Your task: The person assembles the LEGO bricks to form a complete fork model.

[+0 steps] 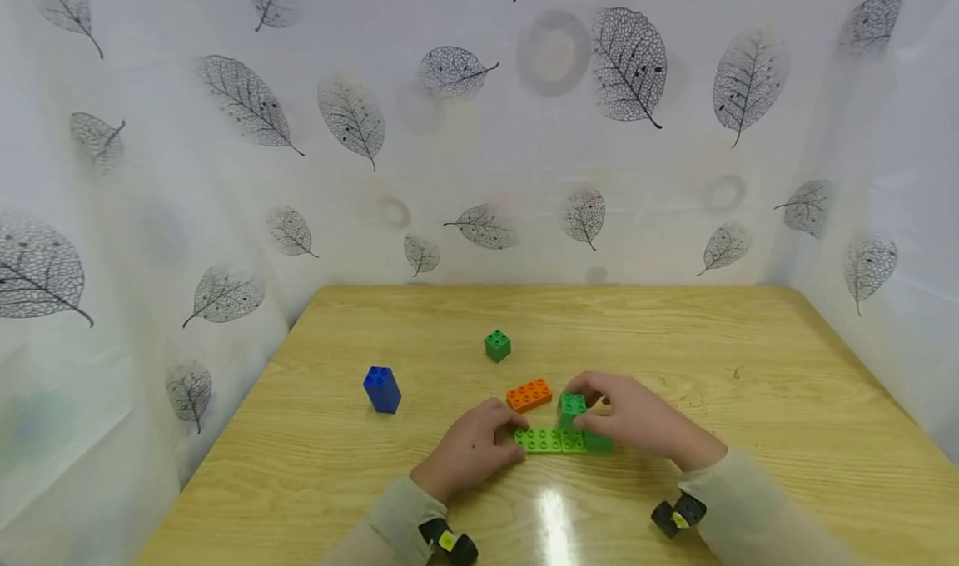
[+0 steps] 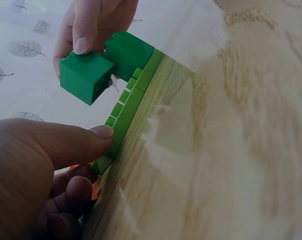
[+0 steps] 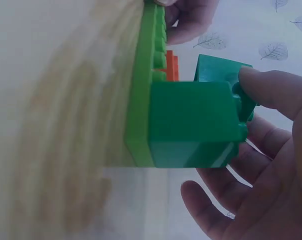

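Two light green building bricks lie end to end on the table, the longer one (image 1: 539, 441) to the left and the other (image 1: 573, 442) to the right. A green block (image 3: 191, 120) sits on the right end of this row. My left hand (image 1: 475, 449) pinches the left end of the row between thumb and fingers. Pinched in my right hand (image 1: 637, 416) is a second green block (image 2: 86, 75), tilted and held above the row, just left of the seated block. In the left wrist view, that held block appears apart from the light green studs.
An orange brick (image 1: 529, 394) lies just behind the row. Farther back stands a small green block (image 1: 498, 345). A tall blue block (image 1: 383, 389) stands to the left on the wooden table (image 1: 674, 325). A leaf-patterned curtain (image 1: 479, 158) surrounds the back and sides.
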`<move>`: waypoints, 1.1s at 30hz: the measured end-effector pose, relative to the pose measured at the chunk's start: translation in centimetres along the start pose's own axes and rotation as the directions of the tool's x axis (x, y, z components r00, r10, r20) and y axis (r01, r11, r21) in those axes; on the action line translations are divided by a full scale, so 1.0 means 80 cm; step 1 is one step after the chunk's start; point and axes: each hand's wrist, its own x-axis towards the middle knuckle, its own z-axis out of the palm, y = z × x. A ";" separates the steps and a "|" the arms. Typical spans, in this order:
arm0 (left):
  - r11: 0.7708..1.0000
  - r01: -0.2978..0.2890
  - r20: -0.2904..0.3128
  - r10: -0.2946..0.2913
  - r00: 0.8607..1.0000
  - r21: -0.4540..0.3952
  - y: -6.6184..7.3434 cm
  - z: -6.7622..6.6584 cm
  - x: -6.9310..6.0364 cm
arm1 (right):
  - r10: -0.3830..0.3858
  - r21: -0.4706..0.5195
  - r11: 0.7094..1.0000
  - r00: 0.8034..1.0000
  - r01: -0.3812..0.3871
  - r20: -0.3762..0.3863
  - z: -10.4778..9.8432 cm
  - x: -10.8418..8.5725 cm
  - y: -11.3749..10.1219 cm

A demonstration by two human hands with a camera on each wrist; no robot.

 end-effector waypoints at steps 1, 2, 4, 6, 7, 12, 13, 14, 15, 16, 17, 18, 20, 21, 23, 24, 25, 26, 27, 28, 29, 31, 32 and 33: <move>1.000 0.003 0.001 -0.003 1.000 0.001 -0.001 0.001 -0.001 | 0.003 0.006 1.000 1.000 -0.003 0.012 0.004 -0.001 -0.001; 1.000 0.005 0.002 -0.005 1.000 0.001 -0.001 0.001 -0.002 | 0.011 0.016 1.000 1.000 -0.011 0.026 0.007 -0.002 -0.001; 1.000 0.009 0.003 -0.009 1.000 -0.004 -0.003 0.003 -0.004 | 0.020 0.027 0.999 0.999 -0.021 0.049 0.014 -0.003 -0.003; 1.000 0.011 0.002 -0.011 1.000 -0.005 -0.004 0.004 -0.006 | 0.027 0.032 0.999 0.998 -0.029 0.060 0.019 -0.004 -0.004; 1.000 0.012 0.002 -0.012 1.000 -0.005 -0.005 0.005 -0.007 | 0.024 0.027 0.999 0.998 -0.026 0.061 0.022 -0.004 -0.005; 1.000 0.014 0.000 -0.014 1.000 0.017 -0.006 0.009 -0.012 | 0.015 -0.006 1.000 0.998 -0.014 0.064 0.034 -0.006 -0.007; 1.000 0.011 0.000 -0.011 1.000 0.026 -0.006 0.009 -0.012 | 0.019 -0.011 1.000 0.998 -0.018 0.066 0.036 -0.007 -0.007; 0.999 0.007 -0.001 -0.007 1.000 0.034 -0.007 0.009 -0.012 | 0.023 -0.011 1.000 0.998 -0.023 0.065 0.037 -0.007 -0.008; 0.999 0.005 -0.001 -0.005 1.000 0.042 -0.007 0.009 -0.012 | 0.030 -0.016 0.999 0.998 -0.029 0.063 0.038 -0.007 -0.008; 0.999 0.001 -0.002 0.000 1.000 0.051 -0.006 0.009 -0.011 | 0.038 -0.022 0.999 0.998 -0.036 0.059 0.038 -0.008 -0.008; 0.998 -0.004 -0.002 0.004 1.000 0.058 -0.006 0.009 -0.010 | 0.041 -0.028 0.999 0.998 -0.040 0.054 0.038 -0.007 -0.008; 0.998 -0.008 -0.003 0.008 1.000 0.065 -0.006 0.008 -0.009 | 0.041 -0.042 0.998 0.998 -0.039 0.047 0.038 -0.007 -0.009; 0.997 -0.015 -0.002 0.015 1.000 0.072 -0.004 0.006 -0.007 | 0.027 -0.083 0.996 0.999 -0.024 0.030 0.037 -0.006 -0.010; 0.997 -0.017 0.000 0.017 1.000 0.074 -0.003 0.004 -0.006 | 0.016 -0.111 0.994 1.000 -0.014 0.022 0.037 -0.006 -0.010; 0.997 -0.020 0.004 0.020 1.000 0.077 -0.002 0.003 -0.004 | -0.011 -0.163 0.987 1.000 0.012 0.008 0.036 -0.005 -0.012; 0.997 -0.019 0.006 0.018 1.000 0.076 -0.002 0.002 -0.003 | -0.022 -0.192 0.981 1.000 0.022 0.002 0.036 -0.004 -0.013; 0.997 -0.021 0.008 0.020 1.000 0.078 -0.001 0.001 -0.002 | -0.031 -0.213 0.977 1.000 0.029 -0.004 0.035 -0.004 -0.014; 0.997 -0.021 0.009 0.020 1.000 0.078 0.000 0.001 0.000 | -0.039 -0.231 0.972 0.999 0.037 -0.007 0.034 -0.004 -0.014; 0.997 -0.023 0.010 0.022 1.000 0.078 0.000 0.001 0.000 | -0.043 -0.243 0.969 0.999 0.039 -0.009 0.033 -0.004 -0.015; 0.997 -0.024 0.009 0.024 1.000 0.078 0.000 0.000 0.001 | -0.046 -0.251 0.967 0.999 0.042 -0.011 0.033 -0.004 -0.016; 0.997 -0.025 0.008 0.024 1.000 0.078 0.000 0.000 0.001 | -0.050 -0.257 0.965 0.999 0.045 -0.011 0.033 -0.004 -0.016; 0.997 -0.024 0.006 0.023 1.000 0.079 0.000 0.001 0.001 | -0.054 -0.269 0.962 0.998 0.049 -0.010 0.033 -0.004 -0.017; 0.997 -0.023 0.006 0.023 1.000 0.077 0.000 0.001 0.001 | -0.057 -0.274 0.960 0.998 0.052 -0.010 0.033 -0.005 -0.017; 0.997 -0.023 0.006 0.022 1.000 0.078 0.000 0.001 0.000 | -0.058 -0.279 0.959 0.998 0.053 -0.010 0.034 -0.005 -0.018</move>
